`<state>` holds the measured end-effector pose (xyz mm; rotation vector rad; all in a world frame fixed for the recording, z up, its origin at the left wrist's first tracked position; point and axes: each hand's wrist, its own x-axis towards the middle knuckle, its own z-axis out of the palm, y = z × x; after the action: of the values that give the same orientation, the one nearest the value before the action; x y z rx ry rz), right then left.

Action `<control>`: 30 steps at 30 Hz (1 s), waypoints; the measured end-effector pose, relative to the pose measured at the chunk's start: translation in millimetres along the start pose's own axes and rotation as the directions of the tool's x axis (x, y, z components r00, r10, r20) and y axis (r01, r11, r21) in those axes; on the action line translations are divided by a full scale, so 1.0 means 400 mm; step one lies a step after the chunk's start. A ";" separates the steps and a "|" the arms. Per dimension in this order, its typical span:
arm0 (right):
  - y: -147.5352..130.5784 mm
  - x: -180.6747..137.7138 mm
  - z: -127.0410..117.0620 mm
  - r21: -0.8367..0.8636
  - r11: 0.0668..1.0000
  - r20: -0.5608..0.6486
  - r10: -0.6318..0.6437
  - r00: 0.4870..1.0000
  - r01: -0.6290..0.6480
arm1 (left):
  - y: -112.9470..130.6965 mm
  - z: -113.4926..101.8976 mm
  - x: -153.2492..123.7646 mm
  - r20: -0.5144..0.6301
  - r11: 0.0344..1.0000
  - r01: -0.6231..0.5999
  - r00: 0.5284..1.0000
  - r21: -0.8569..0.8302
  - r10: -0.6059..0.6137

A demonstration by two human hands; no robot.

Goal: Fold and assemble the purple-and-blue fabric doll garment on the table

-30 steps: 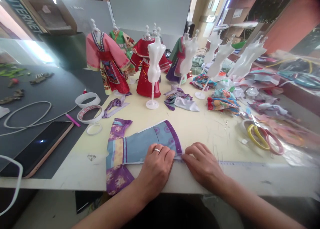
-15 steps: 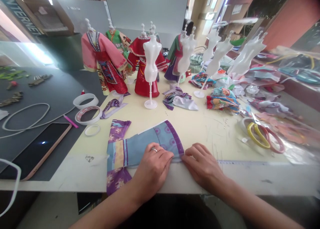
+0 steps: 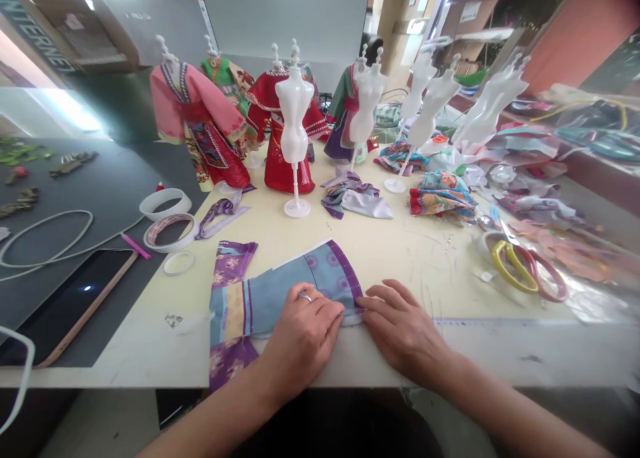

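Note:
A flat piece of doll-dress fabric (image 3: 320, 271) lies folded on the cream table (image 3: 410, 271), printed in pale blue with purple floral panels and a purple trim. My left hand (image 3: 303, 335), with a ring on one finger, presses down on its lower middle. My right hand (image 3: 403, 331) lies at its right end, and its fingertips meet the folded edge. The fabric under both palms is hidden.
Several dress forms, some dressed in red, pink or green robes, stand beyond the fabric (image 3: 295, 121). Fabric scraps lie to the right. Rolls of tape (image 3: 167, 231) and a phone (image 3: 70, 305) sit on a dark mat at left. A ruler lines the front edge.
The whole view has shifted slightly, with the table sliding left in the picture. Both hands stay on the fabric, and my right fingers have spread a little along its edge.

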<state>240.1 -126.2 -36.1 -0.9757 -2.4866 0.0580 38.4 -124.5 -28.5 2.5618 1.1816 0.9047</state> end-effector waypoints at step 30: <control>0.009 0.010 -0.001 0.103 0.994 -0.050 0.035 0.998 -0.030 | -0.094 -0.147 -0.150 0.131 0.991 0.046 0.989 0.123 -0.062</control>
<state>240.0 -120.8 -35.0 -0.9623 -2.3956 0.1669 -50.3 -148.8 -23.7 2.6215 1.2955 0.6570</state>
